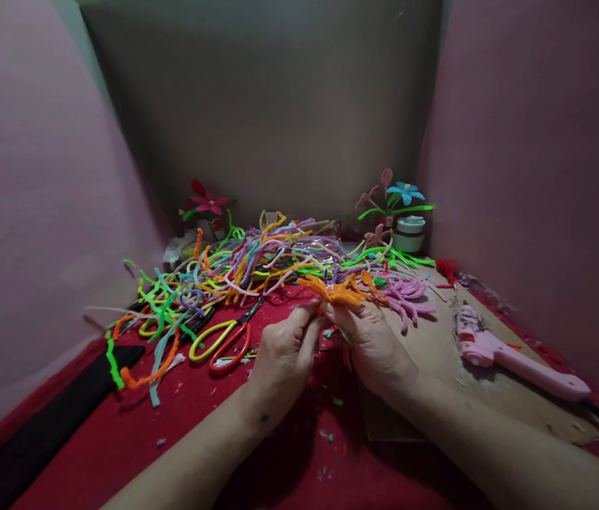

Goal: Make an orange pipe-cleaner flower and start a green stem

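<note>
- Centrally in the frame, a person's two bare hands meet around an orange fuzzy piece, shaped like a flower with several petal-like loops spreading upward and sideways.
- The left hand, reaching in from the bottom, has its thumb and fingers pinched together at the piece's lower left edge.
- The right hand, coming from the lower right, has its thumb pressed against the underside of the same piece; its other fingertips are mostly hidden.
- Behind the hands, a tangled heap of pipe cleaners in many colours stretches across the middle of the frame.
- Left of centre lie scissors with one yellow and one red handle, blades pointing toward the heap.
- Just right of the orange piece is a bundle of pink stems.
- At right, a pink glue gun rests on a brown board, which lies on red cloth.
- Toward the upper right, a blue flower shows above a pale blue pot.
</note>
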Tool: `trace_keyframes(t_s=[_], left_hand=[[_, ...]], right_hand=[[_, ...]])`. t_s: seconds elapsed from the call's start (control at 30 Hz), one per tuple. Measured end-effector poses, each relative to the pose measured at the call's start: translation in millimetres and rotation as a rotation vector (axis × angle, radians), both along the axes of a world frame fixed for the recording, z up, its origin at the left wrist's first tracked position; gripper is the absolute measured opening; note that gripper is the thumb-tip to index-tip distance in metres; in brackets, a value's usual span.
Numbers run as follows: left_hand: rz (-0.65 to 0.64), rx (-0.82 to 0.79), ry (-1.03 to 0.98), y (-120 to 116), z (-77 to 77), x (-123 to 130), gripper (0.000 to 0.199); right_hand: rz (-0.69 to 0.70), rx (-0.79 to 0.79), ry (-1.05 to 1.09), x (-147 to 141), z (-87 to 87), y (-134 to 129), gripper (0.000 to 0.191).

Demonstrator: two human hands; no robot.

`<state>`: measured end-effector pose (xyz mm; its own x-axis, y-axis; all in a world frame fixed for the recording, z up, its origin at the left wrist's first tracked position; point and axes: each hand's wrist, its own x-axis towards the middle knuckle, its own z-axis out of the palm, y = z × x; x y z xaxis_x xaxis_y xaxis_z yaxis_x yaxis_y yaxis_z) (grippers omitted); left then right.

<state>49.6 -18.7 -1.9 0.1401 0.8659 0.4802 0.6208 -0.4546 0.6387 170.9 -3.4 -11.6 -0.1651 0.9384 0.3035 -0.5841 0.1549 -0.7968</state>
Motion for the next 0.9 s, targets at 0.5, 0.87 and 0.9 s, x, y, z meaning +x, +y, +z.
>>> trace_keyframes(t_s=[0.5,0.87,0.9], left_hand=[[-0.085,-0.176,-0.213,0.6,1.0,-4.4,0.027],[-0.254,-0.543,-0.651,-5.4,16.5,2.4,0.023],[-0.305,-0.613,-0.719,-5.2,17.8,1.9,0.023]], right_hand=[[0.012,0.007,-0.116,3.6,1.0,-1.2,0.011],[-0.035,-0.130,-0.066,4.4,-5.9,3.1,0.013],[0.002,-0.148,-0.029,3.9,-8.4,4.7,0.013]])
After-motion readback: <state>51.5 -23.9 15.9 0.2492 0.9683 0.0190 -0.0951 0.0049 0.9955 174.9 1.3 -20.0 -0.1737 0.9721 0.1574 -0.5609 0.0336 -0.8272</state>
